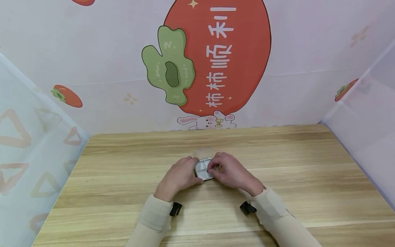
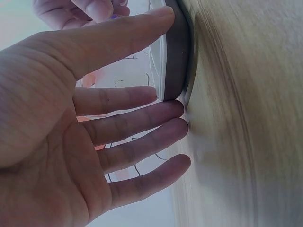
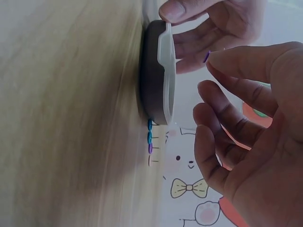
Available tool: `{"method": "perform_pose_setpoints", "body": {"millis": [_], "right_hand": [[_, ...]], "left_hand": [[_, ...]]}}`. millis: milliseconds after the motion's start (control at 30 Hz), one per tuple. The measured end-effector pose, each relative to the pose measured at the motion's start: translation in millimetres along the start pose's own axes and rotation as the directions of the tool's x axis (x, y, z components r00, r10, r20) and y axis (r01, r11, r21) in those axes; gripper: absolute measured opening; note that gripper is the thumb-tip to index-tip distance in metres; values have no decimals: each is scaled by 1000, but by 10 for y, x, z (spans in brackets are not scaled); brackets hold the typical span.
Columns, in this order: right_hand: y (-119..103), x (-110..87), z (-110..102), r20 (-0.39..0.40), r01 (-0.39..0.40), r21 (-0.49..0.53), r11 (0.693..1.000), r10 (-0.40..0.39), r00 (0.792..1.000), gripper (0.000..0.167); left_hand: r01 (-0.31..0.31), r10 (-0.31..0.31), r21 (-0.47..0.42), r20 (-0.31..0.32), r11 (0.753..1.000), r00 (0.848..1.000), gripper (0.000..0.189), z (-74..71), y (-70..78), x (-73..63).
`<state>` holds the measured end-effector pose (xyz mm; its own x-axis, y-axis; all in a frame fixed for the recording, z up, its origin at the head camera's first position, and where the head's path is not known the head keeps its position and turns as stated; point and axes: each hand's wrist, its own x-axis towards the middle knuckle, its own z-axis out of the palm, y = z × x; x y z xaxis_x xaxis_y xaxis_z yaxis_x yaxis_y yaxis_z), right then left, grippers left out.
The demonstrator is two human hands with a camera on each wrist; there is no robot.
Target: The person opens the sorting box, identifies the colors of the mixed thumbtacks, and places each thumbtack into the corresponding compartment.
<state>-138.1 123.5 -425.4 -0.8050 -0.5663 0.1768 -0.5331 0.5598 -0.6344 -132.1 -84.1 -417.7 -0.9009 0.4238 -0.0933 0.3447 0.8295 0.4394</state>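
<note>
A small compartment box (image 1: 201, 166), white inside and dark brown outside (image 3: 153, 71), rests on the wooden table. My left hand (image 1: 180, 175) holds it from the left, thumb on the near side of its rim and fingertips at the far side. Over its right part is my right hand (image 1: 230, 171), pinching a tiny purple thumbtack (image 3: 206, 57) between thumb and index finger. The other right fingers curve loosely. Beyond the box, several tacks (image 3: 150, 137) in blue, teal, purple and pink stand in a row with thin pins pointing up.
A clear lid (image 1: 203, 151) sticks out behind the box. The wooden table (image 1: 123, 206) meets a printed cloth backdrop (image 1: 108, 113) at its far edge, with more cloth at both sides. Black straps or mounts (image 1: 176, 209) sit at the wrists.
</note>
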Motion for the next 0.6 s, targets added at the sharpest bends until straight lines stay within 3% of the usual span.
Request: {"method": "perform_pose_setpoints", "body": {"millis": [300,600], "right_hand": [[-32,3,71,-1,2,-94,996,-2,1000,5],[-49,-7,104,6,-29,-124,992,30,1000,4]], "left_hand": [[-22,22,-12,-4,1000,1000,42,12,2,12],[-62,62,10,0,998,998,39,16,8,20]]}}
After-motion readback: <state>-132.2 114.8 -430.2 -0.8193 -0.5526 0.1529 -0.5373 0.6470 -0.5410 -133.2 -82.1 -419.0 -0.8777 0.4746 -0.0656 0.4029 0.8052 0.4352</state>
